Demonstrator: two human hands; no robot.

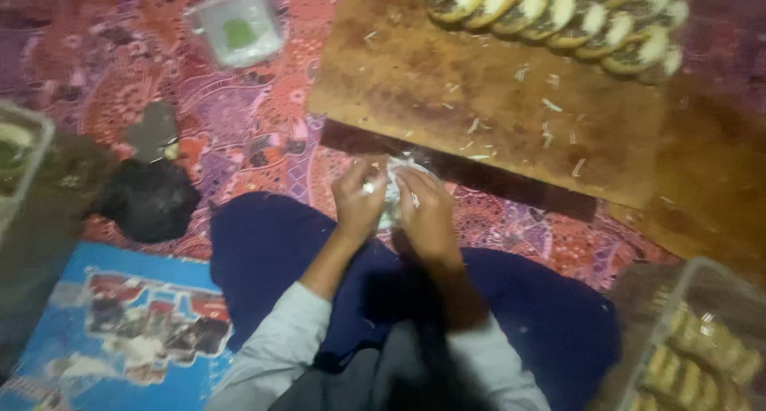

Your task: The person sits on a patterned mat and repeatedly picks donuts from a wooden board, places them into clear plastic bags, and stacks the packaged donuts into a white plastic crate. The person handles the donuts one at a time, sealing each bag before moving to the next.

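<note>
Near the wooden board's front edge, left hand and right hand both pinch a small clear plastic wrapper above the lap; filled pastries line the far right.

Straight ahead of your hands, the near half of the wooden board lies bare, with only the row of filled pastries along its far edge. To your right a clear tub crowds your knee; a dark bundle blocks your left.
</note>
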